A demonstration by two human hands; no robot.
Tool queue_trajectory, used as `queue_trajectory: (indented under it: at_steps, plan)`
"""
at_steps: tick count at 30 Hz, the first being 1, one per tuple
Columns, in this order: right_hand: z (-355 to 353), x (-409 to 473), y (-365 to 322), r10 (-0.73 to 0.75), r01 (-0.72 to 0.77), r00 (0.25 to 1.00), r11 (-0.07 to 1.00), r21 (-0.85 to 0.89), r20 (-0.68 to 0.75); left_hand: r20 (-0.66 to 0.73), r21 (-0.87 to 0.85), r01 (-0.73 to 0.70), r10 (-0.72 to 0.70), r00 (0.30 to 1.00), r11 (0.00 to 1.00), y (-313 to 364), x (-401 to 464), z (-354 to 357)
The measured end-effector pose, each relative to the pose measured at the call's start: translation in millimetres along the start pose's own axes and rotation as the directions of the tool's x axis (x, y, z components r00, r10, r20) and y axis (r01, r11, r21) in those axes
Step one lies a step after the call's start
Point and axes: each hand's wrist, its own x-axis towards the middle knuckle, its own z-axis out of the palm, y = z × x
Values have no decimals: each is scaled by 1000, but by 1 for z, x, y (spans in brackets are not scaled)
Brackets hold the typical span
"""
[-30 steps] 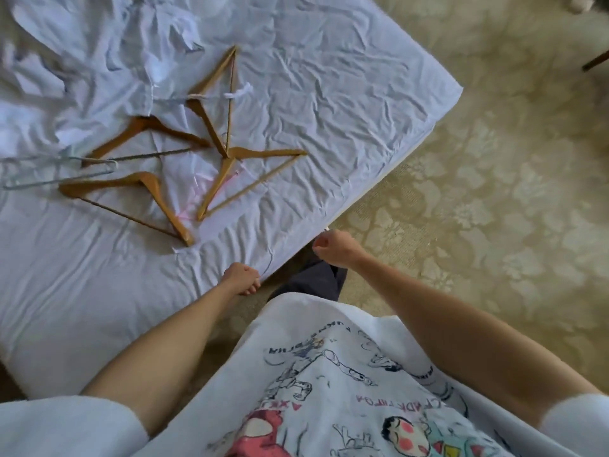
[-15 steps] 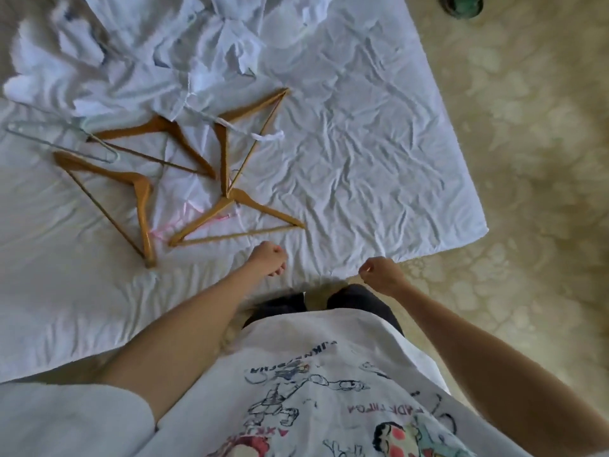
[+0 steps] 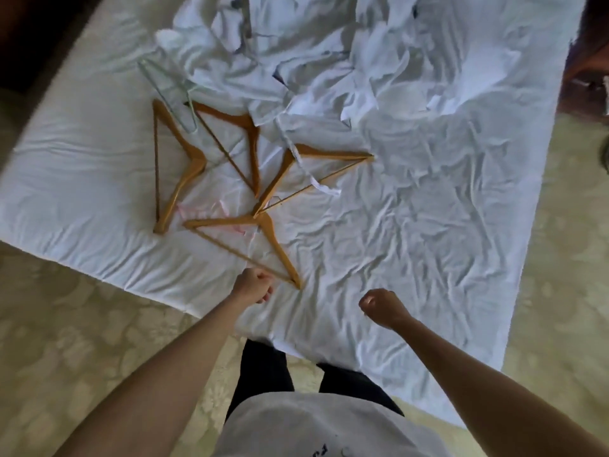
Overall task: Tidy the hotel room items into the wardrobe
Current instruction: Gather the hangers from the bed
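Nearest wooden hanger (image 3: 263,225) on the bed (image 3: 428,225) now touches the clenched left hand (image 3: 253,285); right hand (image 3: 384,306), clenched empty, has moved over the sheet.

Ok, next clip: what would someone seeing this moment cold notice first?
First, the four wooden hangers splayed in a rough star on the left half of the white bed sheet, with a pale wire hanger lying over their far-left corner. Next, the heap of crumpled white linens at the bed's far side. Nearest the camera, the left hand sits curled at the tip of the closest hanger; the right hand, also curled, holds nothing.
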Motion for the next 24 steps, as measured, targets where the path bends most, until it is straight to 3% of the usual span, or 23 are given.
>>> queue_trajectory:
  at_steps: [7, 14, 19, 22, 24]
  plan:
    - [-67, 86, -78, -59, 57, 998, 996, -62, -31, -100, -91, 86, -95, 990, 992, 14, 60, 10]
    - [-57, 193, -208, -190, 187, 981, 980, -65, -47, -143, -72, 204, -213, 967, 976, 12, 151, 10]
    - [-32, 264, -280, -232, 221, 944, 973, -70, -234, -201, 24, 319, -308, 930, 947, 7, 203, 26]
    - [-20, 301, -308, -161, 153, 934, 987, -48, -319, -324, -10, 230, -221, 920, 973, 13, 219, 30]
    - [-12, 319, -320, -86, 97, 945, 995, 20, -314, -487, -103, 120, -155, 860, 987, 11, 228, 25]
